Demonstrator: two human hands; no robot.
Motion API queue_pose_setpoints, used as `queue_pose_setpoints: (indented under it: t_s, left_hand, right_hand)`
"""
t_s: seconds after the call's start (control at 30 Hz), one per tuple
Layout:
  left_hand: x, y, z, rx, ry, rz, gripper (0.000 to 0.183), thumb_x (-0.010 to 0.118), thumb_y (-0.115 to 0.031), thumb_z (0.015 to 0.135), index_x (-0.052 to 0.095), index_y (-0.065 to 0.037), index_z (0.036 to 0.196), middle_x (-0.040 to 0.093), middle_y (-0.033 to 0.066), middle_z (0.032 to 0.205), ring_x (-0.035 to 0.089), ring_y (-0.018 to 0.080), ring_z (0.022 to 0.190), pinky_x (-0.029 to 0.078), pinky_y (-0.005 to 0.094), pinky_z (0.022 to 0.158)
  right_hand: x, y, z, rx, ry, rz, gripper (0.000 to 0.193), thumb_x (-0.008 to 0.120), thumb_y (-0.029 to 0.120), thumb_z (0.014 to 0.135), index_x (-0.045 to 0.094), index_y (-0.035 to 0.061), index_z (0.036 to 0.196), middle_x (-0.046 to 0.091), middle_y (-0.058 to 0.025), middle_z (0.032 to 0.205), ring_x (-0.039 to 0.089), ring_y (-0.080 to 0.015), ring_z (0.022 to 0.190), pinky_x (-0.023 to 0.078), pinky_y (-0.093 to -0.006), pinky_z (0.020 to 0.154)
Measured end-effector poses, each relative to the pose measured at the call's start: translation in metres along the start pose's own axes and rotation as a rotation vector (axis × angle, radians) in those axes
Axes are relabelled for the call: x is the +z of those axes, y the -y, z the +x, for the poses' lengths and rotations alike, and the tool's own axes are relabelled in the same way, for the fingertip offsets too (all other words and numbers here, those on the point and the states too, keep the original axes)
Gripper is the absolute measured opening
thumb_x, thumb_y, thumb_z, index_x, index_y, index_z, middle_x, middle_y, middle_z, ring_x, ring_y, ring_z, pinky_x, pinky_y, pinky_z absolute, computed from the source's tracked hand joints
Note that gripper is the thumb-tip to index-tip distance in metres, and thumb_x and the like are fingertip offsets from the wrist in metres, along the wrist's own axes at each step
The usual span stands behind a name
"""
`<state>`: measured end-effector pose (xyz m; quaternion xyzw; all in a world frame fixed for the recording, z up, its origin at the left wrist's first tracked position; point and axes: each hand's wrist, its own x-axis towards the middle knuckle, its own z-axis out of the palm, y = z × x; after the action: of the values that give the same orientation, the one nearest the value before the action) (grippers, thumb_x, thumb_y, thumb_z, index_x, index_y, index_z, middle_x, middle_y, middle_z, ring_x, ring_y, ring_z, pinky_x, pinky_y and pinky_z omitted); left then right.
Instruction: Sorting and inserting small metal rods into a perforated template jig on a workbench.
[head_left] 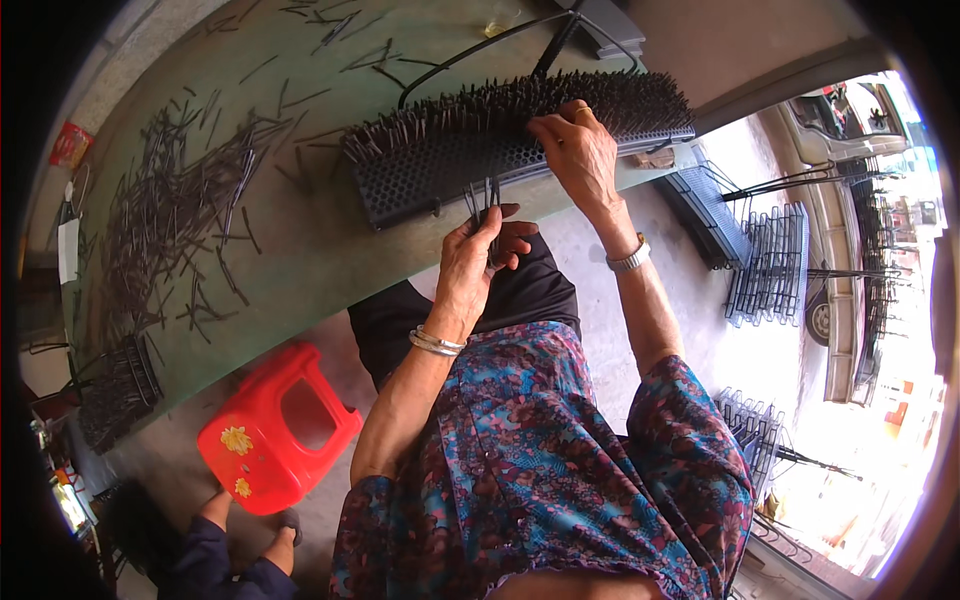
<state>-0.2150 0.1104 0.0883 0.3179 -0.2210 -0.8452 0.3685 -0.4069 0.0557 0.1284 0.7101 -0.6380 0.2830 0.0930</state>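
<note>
Green table (300, 260) carrying a black perforated brush base (450, 165) bristling with dark pins, loose pins (170, 220) scattered at its left. Right hand (578, 150) rests on the base, fingers pinching at the pins; left hand (478, 262) below, fingers closed around a small pin bundle (487, 200).

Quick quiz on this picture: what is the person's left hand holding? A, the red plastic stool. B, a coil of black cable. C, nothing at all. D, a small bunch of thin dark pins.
D: the left hand closes on a small bunch of thin dark pins, just below the studded black panel that the right hand touches.
</note>
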Motion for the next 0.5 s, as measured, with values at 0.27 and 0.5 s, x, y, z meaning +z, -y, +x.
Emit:
queue_pose_setpoints:
  t_s: [0.27,0.5]
  left_hand:
    - [0.002,-0.001,-0.002,0.040,0.068,0.071,0.036,0.052,-0.032,0.100,0.062,-0.002,0.116,0.072,0.0134,0.097,0.067,0.0141,0.073,0.051,0.0252,0.062]
    - [0.004,-0.010,-0.007,-0.007,0.078,0.157,0.036,0.052,-0.033,0.100,0.064,-0.001,0.113,0.072,0.0123,0.098,0.070,0.0176,0.083,0.053,0.0282,0.067]
  right_hand:
    - [-0.021,0.026,-0.028,0.258,0.475,0.667,0.031,0.071,0.031,0.086,0.072,0.0034,0.099,0.064,-0.0145,0.089,0.065,-0.0248,0.078,0.050,-0.0346,0.066]
    - [-0.030,0.035,-0.030,0.493,0.556,0.977,0.020,0.065,0.013,0.091,0.069,-0.0052,0.098,0.065,-0.0028,0.081,0.061,-0.0100,0.075,0.050,-0.0256,0.066]
